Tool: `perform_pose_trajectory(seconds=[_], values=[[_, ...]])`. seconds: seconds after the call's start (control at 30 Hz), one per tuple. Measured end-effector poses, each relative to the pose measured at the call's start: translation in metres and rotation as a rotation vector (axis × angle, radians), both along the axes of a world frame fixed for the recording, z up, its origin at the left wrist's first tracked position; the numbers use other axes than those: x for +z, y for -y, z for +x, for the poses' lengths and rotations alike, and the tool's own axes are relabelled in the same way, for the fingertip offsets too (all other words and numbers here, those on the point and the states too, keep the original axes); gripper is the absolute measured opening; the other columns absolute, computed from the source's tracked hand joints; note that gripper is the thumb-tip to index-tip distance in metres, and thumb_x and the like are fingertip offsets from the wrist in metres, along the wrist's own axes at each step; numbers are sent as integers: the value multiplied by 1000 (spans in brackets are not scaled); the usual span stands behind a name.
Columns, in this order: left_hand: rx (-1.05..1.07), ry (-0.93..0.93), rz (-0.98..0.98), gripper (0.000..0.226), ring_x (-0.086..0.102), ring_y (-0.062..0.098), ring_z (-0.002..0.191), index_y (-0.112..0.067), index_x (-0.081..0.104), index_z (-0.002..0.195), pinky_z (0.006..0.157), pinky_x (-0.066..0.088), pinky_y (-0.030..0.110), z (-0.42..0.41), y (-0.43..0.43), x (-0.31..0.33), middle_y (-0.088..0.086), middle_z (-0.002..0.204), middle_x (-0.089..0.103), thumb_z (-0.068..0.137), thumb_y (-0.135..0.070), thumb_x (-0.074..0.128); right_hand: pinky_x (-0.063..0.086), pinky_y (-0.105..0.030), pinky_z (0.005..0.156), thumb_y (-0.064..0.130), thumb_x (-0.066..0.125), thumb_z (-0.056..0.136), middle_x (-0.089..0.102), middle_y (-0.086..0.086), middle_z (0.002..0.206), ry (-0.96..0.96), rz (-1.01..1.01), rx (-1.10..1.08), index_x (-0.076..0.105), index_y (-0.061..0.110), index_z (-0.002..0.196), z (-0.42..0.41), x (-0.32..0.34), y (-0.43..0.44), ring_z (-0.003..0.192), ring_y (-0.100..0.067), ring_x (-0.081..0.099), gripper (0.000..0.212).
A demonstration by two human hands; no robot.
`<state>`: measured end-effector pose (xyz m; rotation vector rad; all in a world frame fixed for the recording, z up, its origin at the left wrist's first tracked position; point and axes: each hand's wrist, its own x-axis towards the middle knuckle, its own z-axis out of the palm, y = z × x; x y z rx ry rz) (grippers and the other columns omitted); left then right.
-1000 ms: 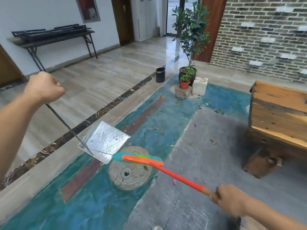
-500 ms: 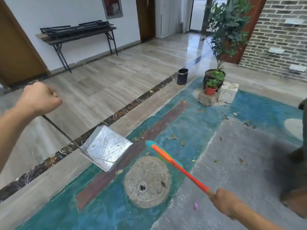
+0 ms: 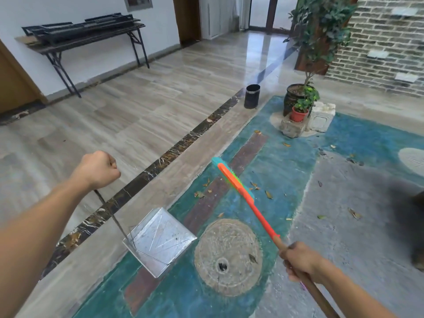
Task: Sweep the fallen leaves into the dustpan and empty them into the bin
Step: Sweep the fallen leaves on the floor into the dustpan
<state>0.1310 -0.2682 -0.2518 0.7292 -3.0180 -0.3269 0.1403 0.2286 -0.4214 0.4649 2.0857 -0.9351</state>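
The person's left hand (image 3: 97, 171) is curled in a tight fist round the top of a thin dark metal rod (image 3: 110, 214). The rod goes down to a shiny square metal dustpan (image 3: 160, 242). The dustpan is low down at the edge of the blue-green painted floor (image 3: 286, 171), just beside a round grey stone cover (image 3: 228, 255) with a small hole in it. It is hard to tell if the dustpan touches the floor.

The right hand (image 3: 300, 260) grips the brown wooden end of a long broom with an orange stick and a blue-green brush head (image 3: 234, 180). Its fingers are wrapped round the stick. The brush head is down near the floor, past the stone cover and apart from the dustpan.

Small dry brown leaves (image 3: 199, 194) lie on the painted floor on both sides of the brush head. More lie farther off, on the grey floor to the right and near the plant pots.

A small round black bin (image 3: 252, 96) stands upright far ahead, by the far end of a dark marble strip (image 3: 146, 174), well apart from the dustpan. To its right is a big dark pot with a leafy tree (image 3: 294, 97), and in front of that pot a little red pot (image 3: 298, 115) sits on a stone block. A long dark bench (image 3: 91, 40) stands by the white wall on the left, with black frames piled on it.
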Motion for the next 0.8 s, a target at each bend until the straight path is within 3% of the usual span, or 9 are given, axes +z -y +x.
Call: perform_pose_trajectory(seconds=[0.07, 0.13, 0.3, 0.37, 0.43, 0.57, 0.67, 0.73, 0.8], values=[[-6, 15, 20, 26, 52, 32, 58, -6, 53, 48, 57, 47, 31, -12, 26, -13, 10, 48, 51, 72, -6, 62, 39, -24, 39, 14, 49, 95, 48, -12, 57, 98, -37, 8, 49, 1, 90, -1, -2, 34, 38, -19, 43, 14], [-5, 44, 52, 23, 54, 31, 59, -5, 55, 50, 60, 49, 32, -23, 48, -28, 10, 50, 53, 72, -6, 63, 33, -22, 36, 19, 48, 97, 46, -8, 50, 22, 53, 69, 50, 2, 84, -7, -18, 65, 34, -19, 41, 21], [30, 95, 111, 27, 50, 27, 56, -7, 54, 50, 56, 46, 30, -61, 101, -68, 10, 51, 52, 74, -7, 66, 47, -25, 50, 40, 46, 96, 56, -5, 60, -88, 279, 268, 50, 13, 68, -58, -57, 141, 43, -18, 48, 39], [40, 114, 124, 34, 48, 27, 55, -11, 48, 47, 52, 40, 26, -82, 122, -86, 8, 49, 49, 74, -9, 69, 43, -22, 42, 41, 45, 96, 59, -4, 61, -89, 267, 280, 53, 11, 74, -93, -69, 168, 40, -16, 53, 38], [60, 130, 134, 42, 46, 25, 51, -13, 44, 44, 52, 39, 25, -102, 142, -106, 5, 45, 45, 76, -12, 71, 42, -22, 43, 38, 48, 95, 60, -6, 58, -105, 199, 214, 54, 9, 77, -139, -86, 194, 38, -18, 53, 35], [49, 156, 119, 48, 42, 30, 51, -13, 37, 44, 56, 40, 28, -153, 175, -159, 4, 42, 38, 79, -16, 69, 36, -25, 40, 23, 46, 97, 47, -6, 41, 56, 34, 76, 51, 3, 82, -221, -147, 247, 33, -20, 42, 25], [10, 212, 112, 45, 42, 33, 51, -14, 33, 46, 57, 40, 31, -178, 186, -208, 5, 44, 33, 78, -12, 65, 36, -25, 40, 24, 47, 94, 50, -8, 45, 1, 140, 79, 51, 8, 69, -256, -193, 283, 33, -22, 45, 30], [-8, 245, 96, 46, 31, 25, 48, -14, 30, 47, 59, 42, 32, -188, 196, -246, 2, 43, 28, 78, -11, 63, 40, -25, 43, 22, 44, 95, 54, -11, 50, -1, 188, 107, 53, 5, 70, -284, -218, 310, 37, -24, 49, 31], [-28, 258, 71, 46, 27, 19, 45, -15, 30, 46, 59, 43, 32, -200, 208, -281, 0, 42, 29, 77, -11, 64, 49, -30, 54, 17, 41, 96, 54, -10, 50, 2, 220, 149, 53, 3, 71, -314, -239, 335, 45, -26, 53, 30]])
